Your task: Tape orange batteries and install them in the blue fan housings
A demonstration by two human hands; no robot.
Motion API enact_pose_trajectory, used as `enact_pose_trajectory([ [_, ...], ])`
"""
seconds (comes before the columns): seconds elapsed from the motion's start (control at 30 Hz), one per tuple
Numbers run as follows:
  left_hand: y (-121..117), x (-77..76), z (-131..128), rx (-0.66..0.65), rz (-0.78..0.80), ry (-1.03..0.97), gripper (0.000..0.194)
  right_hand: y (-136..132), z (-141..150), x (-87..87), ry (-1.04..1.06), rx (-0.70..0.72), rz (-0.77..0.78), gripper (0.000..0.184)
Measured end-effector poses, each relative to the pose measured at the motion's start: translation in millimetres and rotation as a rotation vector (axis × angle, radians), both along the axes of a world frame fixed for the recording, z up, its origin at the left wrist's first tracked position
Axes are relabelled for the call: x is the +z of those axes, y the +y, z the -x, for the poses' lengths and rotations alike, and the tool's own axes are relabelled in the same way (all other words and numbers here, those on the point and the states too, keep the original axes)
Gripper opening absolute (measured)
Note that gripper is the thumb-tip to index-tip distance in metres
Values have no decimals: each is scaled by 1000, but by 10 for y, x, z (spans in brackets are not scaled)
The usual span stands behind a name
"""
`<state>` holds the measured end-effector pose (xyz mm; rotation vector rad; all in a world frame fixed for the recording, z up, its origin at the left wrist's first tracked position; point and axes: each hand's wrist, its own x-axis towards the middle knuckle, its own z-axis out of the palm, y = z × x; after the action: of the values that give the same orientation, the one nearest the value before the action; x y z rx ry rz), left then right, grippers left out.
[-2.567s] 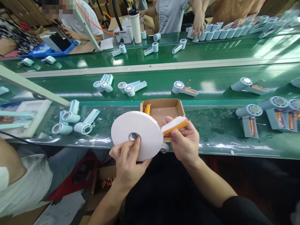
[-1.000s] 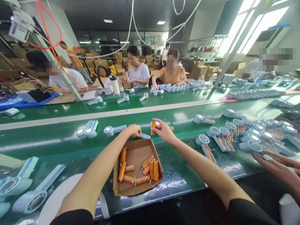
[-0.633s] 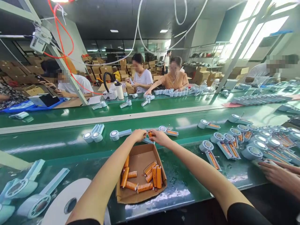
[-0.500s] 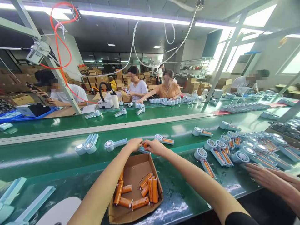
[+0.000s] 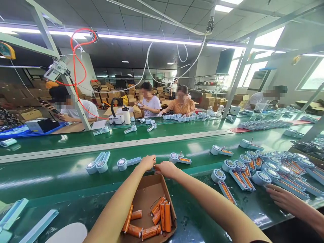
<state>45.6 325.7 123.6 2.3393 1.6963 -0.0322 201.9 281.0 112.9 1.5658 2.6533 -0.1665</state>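
Observation:
Both my arms reach out over the green conveyor belt (image 5: 63,175). My left hand (image 5: 148,162) and my right hand (image 5: 165,168) meet just beyond the far end of an open cardboard box (image 5: 146,194), both with fingers closed. An orange battery (image 5: 157,165) shows as a sliver between them, pinched by my right hand. My left hand grips a pale blue fan part that its fingers mostly hide. Several loose orange batteries (image 5: 162,213) with thin wires lie in the box.
Pale blue handheld fans lie on the belt: a pair (image 5: 99,164), one (image 5: 126,163) left of my hands, one (image 5: 178,158) to the right, and several crowded at right (image 5: 255,168). A co-worker's hand (image 5: 283,199) rests near them. A white tape roll (image 5: 68,234) sits bottom left. People work across the far belt.
I have put down the white tape roll and reached forward with the battery. My hands came together over the belt and sank lower. The camera has tilted up.

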Motion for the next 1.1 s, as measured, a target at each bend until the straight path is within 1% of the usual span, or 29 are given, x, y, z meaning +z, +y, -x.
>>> enact_pose_trajectory([
  [0.17,-29,5,-65,20,34,-26,36,24,68,62,-52,-32,-6,28],
  [0.3,-24,-11,-113,27,36,-49,37,18,48,81,-60,-50,-48,30],
  [0.5,16,-87,-170,15,37,-66,36,12,4,6,-36,-73,-80,30],
  [0.6,33,-105,-207,-5,40,-64,36,-1,-74,-34,-1,-83,-92,27],
  [0.8,91,-136,-291,-25,91,-100,36,-57,-303,-109,43,-111,-86,38],
  [0.97,122,-166,-330,-20,118,-145,35,-21,-196,-180,-2,-159,-27,37],
  [1.1,78,-142,-351,-9,109,-167,35,-11,-141,-137,-42,-180,2,33],
])
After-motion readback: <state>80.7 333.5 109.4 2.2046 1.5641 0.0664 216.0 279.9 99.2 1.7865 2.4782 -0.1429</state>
